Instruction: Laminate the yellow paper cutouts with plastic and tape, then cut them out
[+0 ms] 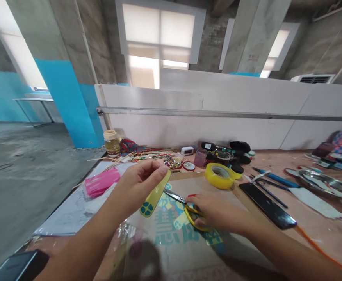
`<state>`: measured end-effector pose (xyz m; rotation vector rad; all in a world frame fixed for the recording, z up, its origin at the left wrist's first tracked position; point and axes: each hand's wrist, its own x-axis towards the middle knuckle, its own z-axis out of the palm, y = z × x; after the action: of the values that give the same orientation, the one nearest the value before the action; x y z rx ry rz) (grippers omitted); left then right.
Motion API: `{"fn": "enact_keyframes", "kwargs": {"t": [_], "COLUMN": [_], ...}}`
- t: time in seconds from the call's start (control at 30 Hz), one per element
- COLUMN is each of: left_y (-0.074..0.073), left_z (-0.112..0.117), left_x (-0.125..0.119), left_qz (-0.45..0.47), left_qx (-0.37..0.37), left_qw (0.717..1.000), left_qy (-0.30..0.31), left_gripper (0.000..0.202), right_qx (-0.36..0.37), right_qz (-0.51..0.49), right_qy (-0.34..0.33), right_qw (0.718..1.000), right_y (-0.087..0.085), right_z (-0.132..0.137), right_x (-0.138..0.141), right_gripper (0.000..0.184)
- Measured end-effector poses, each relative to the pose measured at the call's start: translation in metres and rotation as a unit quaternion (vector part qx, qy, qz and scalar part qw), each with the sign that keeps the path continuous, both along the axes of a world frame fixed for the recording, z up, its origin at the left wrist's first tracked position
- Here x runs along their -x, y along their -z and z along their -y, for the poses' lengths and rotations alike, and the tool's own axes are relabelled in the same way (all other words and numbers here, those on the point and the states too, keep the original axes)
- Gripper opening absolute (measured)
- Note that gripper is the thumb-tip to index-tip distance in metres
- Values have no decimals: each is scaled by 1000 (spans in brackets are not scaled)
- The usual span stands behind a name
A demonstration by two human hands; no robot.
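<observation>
My left hand [146, 181] pinches the upper end of a yellow strip [156, 195], which hangs at a slant and bears a dark blue-green flower-like mark at its lower end. My right hand [210, 212] is closed round the yellow handles of a pair of scissors [175, 196]. The blades point left, their tips close to the strip's right edge; whether they touch it I cannot tell. Beneath both hands lies a board [171, 249] with blue-green printed characters. Small yellow cut pieces [182, 220] with blue-green marks rest on it.
A roll of yellow tape [219, 175] and a black phone [267, 205] lie to the right. Behind are a dish of beads [173, 162], a jar [111, 143] and thin sticks. A pink packet [102, 182] lies left, a metal plate [329, 183] far right.
</observation>
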<state>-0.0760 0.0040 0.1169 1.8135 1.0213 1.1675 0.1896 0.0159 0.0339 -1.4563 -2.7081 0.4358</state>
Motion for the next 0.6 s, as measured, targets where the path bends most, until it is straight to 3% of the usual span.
{"fn": "enact_keyframes", "kwargs": {"t": [0.1, 0.3, 0.43, 0.5, 0.6], "left_y": [1, -2, -5, -5, -6], "left_z": [-1, 2, 4, 2, 1], "left_x": [3, -1, -1, 1, 4], "left_qz": [3, 7, 13, 24, 51], "left_qx": [-1, -1, 15, 7, 2], "left_qw": [1000, 999, 997, 997, 996], "left_qy": [-3, -50, -80, -77, -67], "left_gripper": [34, 39, 36, 32, 29], "right_qx": [0, 12, -3, -12, -53], "right_qz": [-6, -24, -82, -157, -296], "right_qy": [21, 18, 29, 36, 68], "right_qw": [1000, 999, 996, 987, 951], "right_y": [16, 30, 45, 45, 27], "right_z": [-3, -10, -13, -14, -13], "right_x": [-6, -15, -17, -15, -7], "right_gripper": [66, 59, 69, 69, 53]}}
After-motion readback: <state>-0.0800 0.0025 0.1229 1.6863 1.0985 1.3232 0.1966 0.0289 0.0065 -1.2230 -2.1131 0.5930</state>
